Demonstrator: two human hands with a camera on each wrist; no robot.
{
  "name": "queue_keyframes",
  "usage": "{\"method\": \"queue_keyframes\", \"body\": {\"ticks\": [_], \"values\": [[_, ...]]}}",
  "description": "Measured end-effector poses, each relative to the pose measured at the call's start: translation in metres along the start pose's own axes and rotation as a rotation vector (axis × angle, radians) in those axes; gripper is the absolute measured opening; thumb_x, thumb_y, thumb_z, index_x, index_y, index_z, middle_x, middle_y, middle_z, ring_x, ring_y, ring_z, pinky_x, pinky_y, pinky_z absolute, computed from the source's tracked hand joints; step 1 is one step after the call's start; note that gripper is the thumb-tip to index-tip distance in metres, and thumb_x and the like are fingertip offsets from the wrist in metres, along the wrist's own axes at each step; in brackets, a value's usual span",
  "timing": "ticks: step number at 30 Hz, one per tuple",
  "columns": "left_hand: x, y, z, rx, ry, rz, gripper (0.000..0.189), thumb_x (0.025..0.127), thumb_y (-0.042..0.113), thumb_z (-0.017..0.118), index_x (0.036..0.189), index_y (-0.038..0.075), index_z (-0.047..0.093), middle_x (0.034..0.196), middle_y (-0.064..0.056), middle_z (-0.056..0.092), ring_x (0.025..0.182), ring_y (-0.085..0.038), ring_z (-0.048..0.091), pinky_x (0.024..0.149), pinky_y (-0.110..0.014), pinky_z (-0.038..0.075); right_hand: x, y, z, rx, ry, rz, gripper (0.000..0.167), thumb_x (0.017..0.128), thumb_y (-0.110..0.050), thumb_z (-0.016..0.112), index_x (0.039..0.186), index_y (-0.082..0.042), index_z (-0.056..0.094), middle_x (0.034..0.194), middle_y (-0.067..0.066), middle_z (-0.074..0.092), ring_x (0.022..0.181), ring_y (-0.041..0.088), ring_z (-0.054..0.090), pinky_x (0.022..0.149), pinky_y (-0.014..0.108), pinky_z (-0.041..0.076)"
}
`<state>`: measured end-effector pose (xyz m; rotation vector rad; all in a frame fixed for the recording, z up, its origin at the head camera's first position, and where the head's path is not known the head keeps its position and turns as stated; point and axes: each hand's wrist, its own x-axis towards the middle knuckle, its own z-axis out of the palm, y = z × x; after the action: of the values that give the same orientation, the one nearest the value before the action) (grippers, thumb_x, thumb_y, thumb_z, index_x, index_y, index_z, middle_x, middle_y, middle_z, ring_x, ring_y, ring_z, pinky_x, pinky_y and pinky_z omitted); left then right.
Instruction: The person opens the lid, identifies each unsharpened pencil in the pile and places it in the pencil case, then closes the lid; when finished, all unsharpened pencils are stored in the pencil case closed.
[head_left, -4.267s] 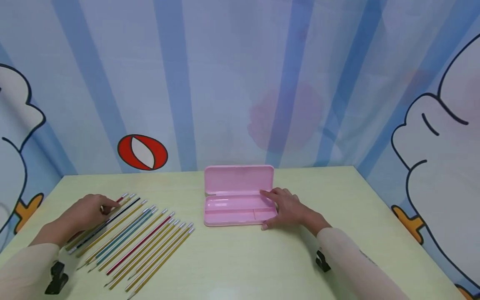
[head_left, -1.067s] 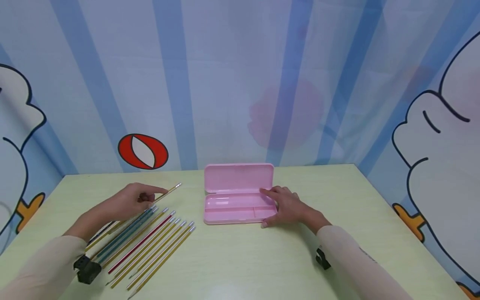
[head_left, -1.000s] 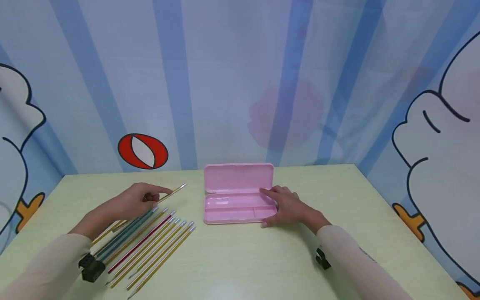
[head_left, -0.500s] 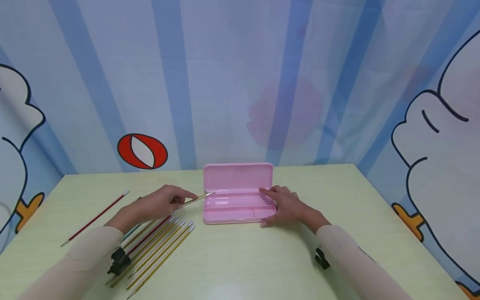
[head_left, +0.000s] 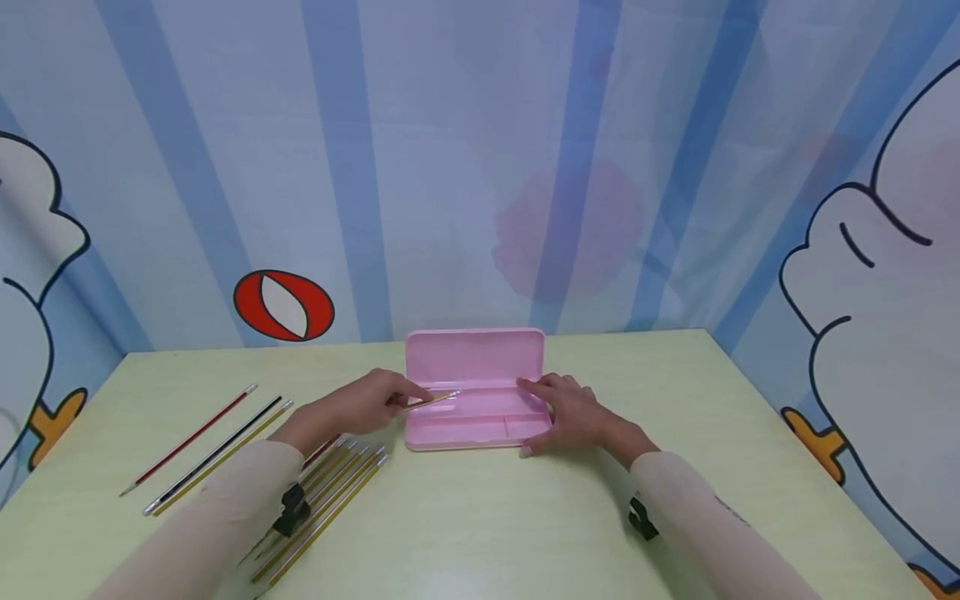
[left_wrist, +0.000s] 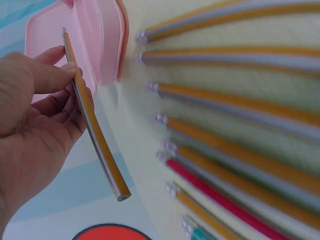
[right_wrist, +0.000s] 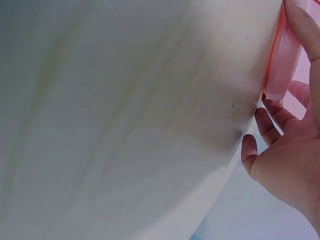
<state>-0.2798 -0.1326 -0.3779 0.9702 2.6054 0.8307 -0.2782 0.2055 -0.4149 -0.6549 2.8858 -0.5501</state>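
The left hand pinches a slim, gold-and-silver striped pencil between thumb and forefinger, close to its metal-capped eraser end; the other fingers curl in behind, and the flat far end of the shaft sticks out free. In the head view, that eraser end lies over the long rear compartment of a pink, rectangular, plastic-looking pencil case, toward its left side; whether it touches the case floor, I cannot tell. The right hand holds the case's right end, thumb at the front edge and forefinger by the hinge line, the gap between them wide. The case lies open, lid leaning back.

Below the left forearm, a slanting row of gold striped pencils partly disappears under the cream sleeve. The left wrist view also shows a red pencil and a teal pencil among them. Farther left lie three more, side by side: a red-barrelled pencil, a black pencil and a gold pencil.

All rest on a pale yellow tabletop, before a blue-and-white striped cloth backdrop.
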Motion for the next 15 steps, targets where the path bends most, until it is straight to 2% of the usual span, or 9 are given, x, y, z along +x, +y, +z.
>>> {"method": "queue_keyframes", "body": {"ticks": [9,15], "values": [[0.021,0.006,0.013,0.051,-0.008,-0.008,0.049,0.090,-0.014,0.049,0.126,0.011,0.070,0.067,0.002,0.036,0.064,-0.012,0.035,0.062,-0.022,0.037,0.001,0.001,0.002,0.000,0.004,0.004,0.105,0.067,-0.057,0.085,0.154,-0.021,0.040,0.149,0.015,0.045,0.131,0.035,0.042,0.103,0.057,0.037],[0.033,0.011,0.021,0.034,-0.029,-0.033,0.053,0.088,-0.016,0.043,0.124,0.009,0.071,0.061,0.003,0.028,0.058,-0.012,0.025,0.055,-0.022,0.028,0.002,0.002,0.002,-0.009,0.005,0.003,0.105,0.066,-0.057,0.086,0.154,-0.021,0.040,0.149,0.014,0.045,0.132,0.035,0.042,0.103,0.058,0.037]]}}
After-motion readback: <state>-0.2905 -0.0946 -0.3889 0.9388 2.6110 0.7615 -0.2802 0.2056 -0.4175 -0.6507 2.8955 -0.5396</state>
